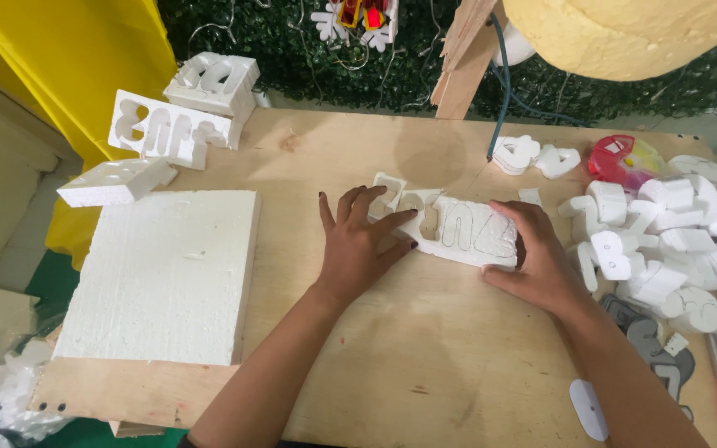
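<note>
Foam strip: white polystyrene strip [458, 228] with number outlines traced on it, lying flat on the counter [392, 348] between both hands, part of it already cut away at its left end.
Left hand: left hand [358, 249] spread flat, fingers pressing the strip's left end and the loose offcut [387, 192] beside it; not clenched.
Right hand: right hand [537, 261] cupped around the strip's right end, thumb at the near edge, gripping it lightly.
Cutting wire: thin taut wire [468, 176] dropping from the wooden arm [466, 58] to the counter just behind the strip.
Technique: judged from this pose, good work calls for keeping the strip flat, feeding slowly along the traced line, and holding fingers to the sides of the wire.
Foam slab: large uncut block [163, 278] at the left, well apart.
Stencil leftovers: hollowed pieces [172, 129] at far left.
Cut numerals: pile of finished white figures [674, 241] at the right, near the right hand.
</note>
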